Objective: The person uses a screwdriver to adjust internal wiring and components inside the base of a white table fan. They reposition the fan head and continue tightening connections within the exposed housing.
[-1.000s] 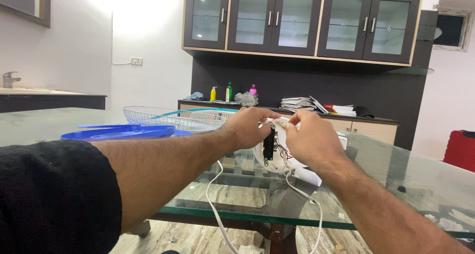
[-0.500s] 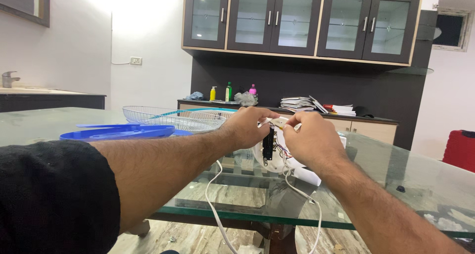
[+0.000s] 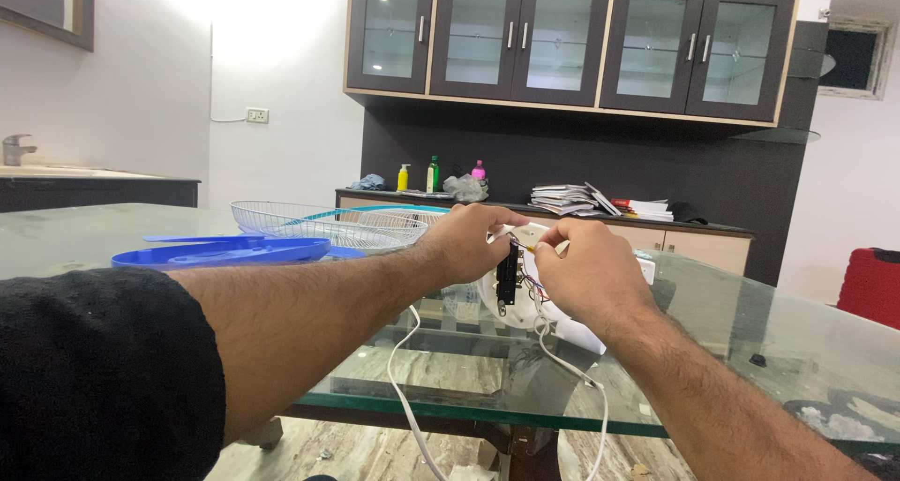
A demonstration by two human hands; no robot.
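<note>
Both hands meet above the far part of the clear glass table (image 3: 750, 350). The left hand (image 3: 464, 242) curls its fingers closed around the rim of a round white plastic fan housing (image 3: 525, 303), which stands tilted on the glass. The right hand (image 3: 586, 270) pinches thin coloured wires (image 3: 532, 282) just beside a small black switch block (image 3: 506, 275). A white cord (image 3: 403, 387) hangs off the table edge. A blue plastic fan blade (image 3: 225, 251) and a wire mesh fan guard (image 3: 323, 223) lie to the left.

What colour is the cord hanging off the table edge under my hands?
White; the cord shows best in the head view.
</note>
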